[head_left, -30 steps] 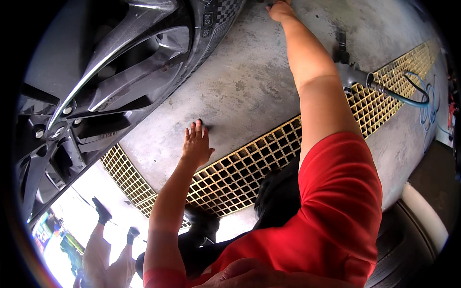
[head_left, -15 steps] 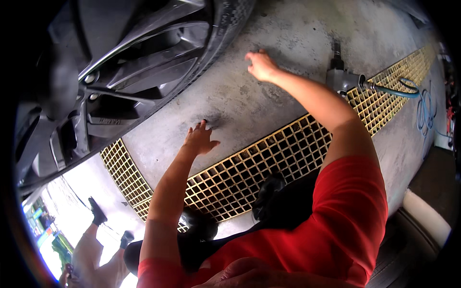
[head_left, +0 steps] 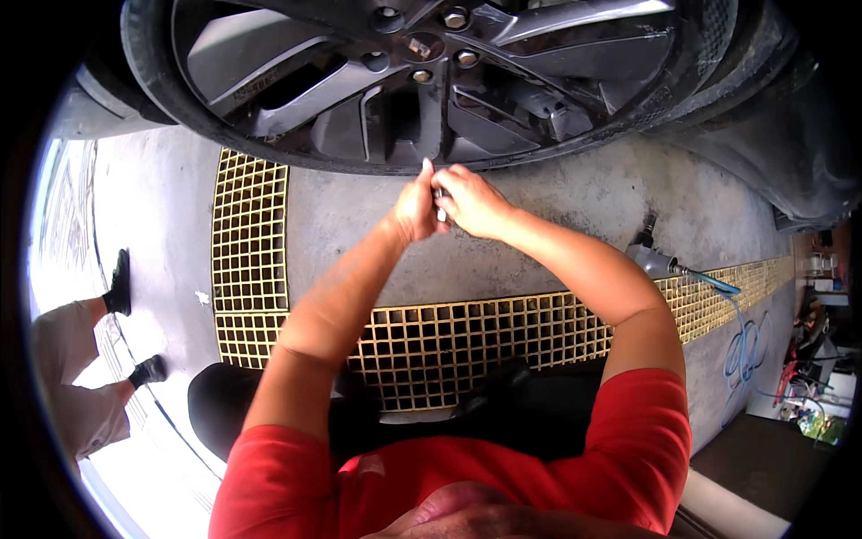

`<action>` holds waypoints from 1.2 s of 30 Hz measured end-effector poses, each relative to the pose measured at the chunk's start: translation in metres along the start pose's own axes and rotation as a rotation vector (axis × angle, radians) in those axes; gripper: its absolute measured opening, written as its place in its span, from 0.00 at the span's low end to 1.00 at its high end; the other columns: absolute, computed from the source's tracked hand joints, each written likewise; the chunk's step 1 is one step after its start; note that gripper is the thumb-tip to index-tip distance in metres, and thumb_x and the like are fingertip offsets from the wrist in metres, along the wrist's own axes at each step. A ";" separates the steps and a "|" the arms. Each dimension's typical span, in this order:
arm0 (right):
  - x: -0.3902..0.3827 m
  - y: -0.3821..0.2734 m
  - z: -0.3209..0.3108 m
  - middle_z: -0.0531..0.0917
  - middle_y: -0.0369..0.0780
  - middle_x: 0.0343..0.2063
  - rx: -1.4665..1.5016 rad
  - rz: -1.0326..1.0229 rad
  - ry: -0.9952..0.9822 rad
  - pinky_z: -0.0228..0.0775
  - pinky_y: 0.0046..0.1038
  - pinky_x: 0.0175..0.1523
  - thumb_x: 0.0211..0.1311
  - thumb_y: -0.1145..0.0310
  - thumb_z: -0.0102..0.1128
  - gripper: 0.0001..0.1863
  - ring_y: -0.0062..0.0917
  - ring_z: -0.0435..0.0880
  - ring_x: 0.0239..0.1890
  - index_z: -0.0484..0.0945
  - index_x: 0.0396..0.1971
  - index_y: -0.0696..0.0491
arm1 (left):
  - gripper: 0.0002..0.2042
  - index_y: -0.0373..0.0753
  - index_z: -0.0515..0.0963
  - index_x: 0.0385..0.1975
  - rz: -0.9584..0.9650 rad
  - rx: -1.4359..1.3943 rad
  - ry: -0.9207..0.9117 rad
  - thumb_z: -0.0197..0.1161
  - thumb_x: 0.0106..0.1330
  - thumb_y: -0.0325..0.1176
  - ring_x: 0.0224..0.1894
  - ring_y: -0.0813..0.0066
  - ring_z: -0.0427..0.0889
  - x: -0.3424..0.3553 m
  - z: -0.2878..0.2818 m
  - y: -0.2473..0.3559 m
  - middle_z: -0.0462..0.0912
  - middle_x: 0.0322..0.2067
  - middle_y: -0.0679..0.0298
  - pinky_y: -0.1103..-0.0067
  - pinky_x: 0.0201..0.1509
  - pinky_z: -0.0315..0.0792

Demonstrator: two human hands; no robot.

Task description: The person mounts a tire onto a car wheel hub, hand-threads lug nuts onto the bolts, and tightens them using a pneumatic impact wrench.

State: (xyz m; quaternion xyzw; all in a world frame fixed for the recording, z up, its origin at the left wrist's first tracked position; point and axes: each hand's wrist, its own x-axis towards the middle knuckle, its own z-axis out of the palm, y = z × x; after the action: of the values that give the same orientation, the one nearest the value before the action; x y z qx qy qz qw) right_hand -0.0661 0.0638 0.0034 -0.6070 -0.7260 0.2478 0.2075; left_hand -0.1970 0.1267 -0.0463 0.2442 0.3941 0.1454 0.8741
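Note:
My left hand (head_left: 416, 207) and my right hand (head_left: 474, 203) meet just below the tire's lower edge. Small silvery wheel nuts (head_left: 441, 215) show between them. The left fingers are curled beneath these pieces with the thumb up, and the right fingers pinch at them from the other side; how many there are is hidden. Above my hands stands a dark alloy wheel (head_left: 431, 117) with a black tire (head_left: 314, 162). Around its hub cap, three hex-headed fasteners (head_left: 466, 58) sit in place, and two holes (head_left: 374, 61) show no hex head.
An impact wrench (head_left: 654, 260) with a blue air hose (head_left: 714, 281) lies on the concrete at right. Yellow floor grating (head_left: 422, 332) runs before me and another strip (head_left: 250, 229) at left. A person's legs (head_left: 72, 350) are at far left. Dark bodywork (head_left: 754, 171) hangs at right.
Both hands have risen from near the floor and come together at the tire's lower edge, now closed around the small metal pieces. My view has turned to face the wheel.

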 end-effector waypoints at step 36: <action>0.140 -0.132 -0.056 0.84 0.43 0.25 -0.172 -0.063 1.196 0.77 0.27 0.35 0.54 0.75 0.65 0.10 0.28 0.85 0.26 0.76 0.34 0.62 | 0.22 0.33 0.77 0.35 0.252 1.029 -0.055 0.57 0.67 0.52 0.17 0.80 0.68 -0.100 -0.025 0.149 0.73 0.20 0.67 0.80 0.16 0.62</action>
State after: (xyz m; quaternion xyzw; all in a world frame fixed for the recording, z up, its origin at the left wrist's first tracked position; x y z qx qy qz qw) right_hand -0.1602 0.1891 0.1289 -0.6338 -0.5185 -0.2024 0.5371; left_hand -0.2897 0.2148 0.0825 0.6905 0.3590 0.0306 0.6272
